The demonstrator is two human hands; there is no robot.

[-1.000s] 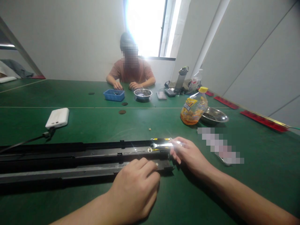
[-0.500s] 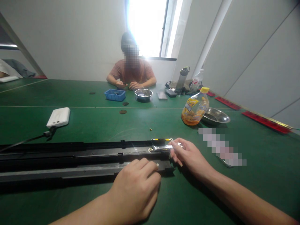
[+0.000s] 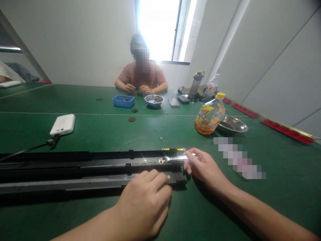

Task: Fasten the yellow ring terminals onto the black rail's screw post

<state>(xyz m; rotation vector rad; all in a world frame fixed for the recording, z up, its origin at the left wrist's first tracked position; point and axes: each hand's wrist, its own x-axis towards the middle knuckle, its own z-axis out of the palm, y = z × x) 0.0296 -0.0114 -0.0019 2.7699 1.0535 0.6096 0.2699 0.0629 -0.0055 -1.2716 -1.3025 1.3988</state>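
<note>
My right hand [image 3: 200, 164] is closed on a silver wrench [image 3: 177, 158], which lies nearly level over the far channel of a long black rail [image 3: 107, 164]. The wrench's open end sits just right of a small brass-coloured nut [image 3: 161, 161] in that channel. My left hand [image 3: 146, 197] is closed over the rail's near side, knuckles up, with its fingertips hidden. Just beyond the wrench, a short yellow-and-black lead [image 3: 173, 149] with ring ends rests along the rail's far edge. A small brass ring [image 3: 161, 138] lies on the green table [image 3: 120, 134] behind the rail.
A white box [image 3: 62, 124] with a black cable is at left. Toward the right are a leaning juice bottle [image 3: 208, 115], a metal bowl [image 3: 242, 127] and a blurred packet [image 3: 240, 159]. Across the table a person [image 3: 141, 75] sits behind a blue tray [image 3: 123, 101] and another bowl [image 3: 154, 102].
The wrench's open end has shifted slightly right, off the brass nut, together with my right hand. My left hand stays where it was.
</note>
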